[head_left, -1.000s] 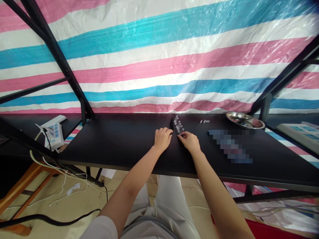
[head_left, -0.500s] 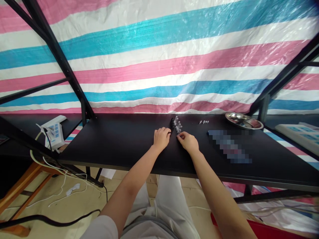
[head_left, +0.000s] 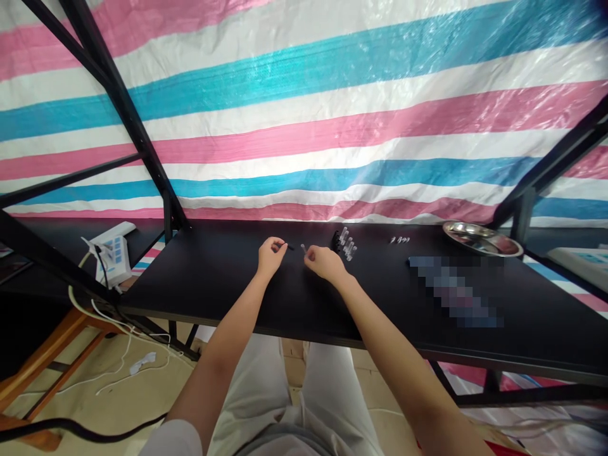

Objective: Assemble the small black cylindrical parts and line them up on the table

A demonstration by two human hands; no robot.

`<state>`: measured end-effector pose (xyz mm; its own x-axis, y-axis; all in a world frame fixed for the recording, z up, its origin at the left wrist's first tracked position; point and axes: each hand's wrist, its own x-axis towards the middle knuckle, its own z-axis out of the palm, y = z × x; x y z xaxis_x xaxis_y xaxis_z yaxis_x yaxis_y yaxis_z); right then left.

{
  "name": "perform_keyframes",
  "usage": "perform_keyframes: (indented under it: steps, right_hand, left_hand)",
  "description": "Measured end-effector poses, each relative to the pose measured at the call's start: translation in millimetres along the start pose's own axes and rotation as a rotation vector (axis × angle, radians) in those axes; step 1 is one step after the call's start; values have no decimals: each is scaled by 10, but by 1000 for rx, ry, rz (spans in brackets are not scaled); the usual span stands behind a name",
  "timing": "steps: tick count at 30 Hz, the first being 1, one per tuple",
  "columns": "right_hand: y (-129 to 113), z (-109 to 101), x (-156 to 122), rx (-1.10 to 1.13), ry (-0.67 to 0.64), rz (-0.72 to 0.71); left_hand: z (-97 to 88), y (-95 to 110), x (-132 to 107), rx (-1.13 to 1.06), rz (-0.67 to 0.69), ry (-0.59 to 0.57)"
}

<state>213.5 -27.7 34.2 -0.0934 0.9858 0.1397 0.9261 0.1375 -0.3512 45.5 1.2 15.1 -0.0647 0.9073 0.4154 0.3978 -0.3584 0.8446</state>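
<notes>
My left hand (head_left: 272,257) is raised over the black tabletop with its fingers pinched on a small, thin black piece (head_left: 291,247) that points right. Facing it, my right hand (head_left: 325,262) pinches a small clear tube-like piece (head_left: 303,247). A narrow gap separates the two pieces. Just beyond my right hand, a row of small black pieces (head_left: 335,240) stands beside several clear tube-like pieces (head_left: 349,244). My right hand partly covers the near end of that group. The exact kind of these parts is too small to tell.
Several tiny whitish pieces (head_left: 399,240) lie farther right on the black table (head_left: 213,278). A round metal tray (head_left: 482,239) sits at the back right, with a blurred-out flat item (head_left: 453,291) nearer. A power strip (head_left: 113,258) is at the left, beyond the black frame post (head_left: 137,139).
Both hands have moved left, away from the group of small parts. A black piece now shows in my left fingers and a clear piece in my right. The view has shifted slightly.
</notes>
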Motion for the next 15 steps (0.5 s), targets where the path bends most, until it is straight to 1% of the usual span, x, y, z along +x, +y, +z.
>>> perform_keyframes:
  steps: [3, 5, 9, 15]
  right_hand:
    - [-92, 84, 66, 4, 33, 33]
    - [-120, 154, 52, 40, 87, 55]
    - [-117, 250, -31, 112, 148, 76]
    - [-54, 255, -76, 183, 187, 97]
  left_hand:
    - [9, 9, -10, -269, -194, 54]
    - [20, 45, -25, -403, -267, 51]
    - [33, 109, -62, -513, -317, -8]
    - [44, 138, -92, -545, -327, -58]
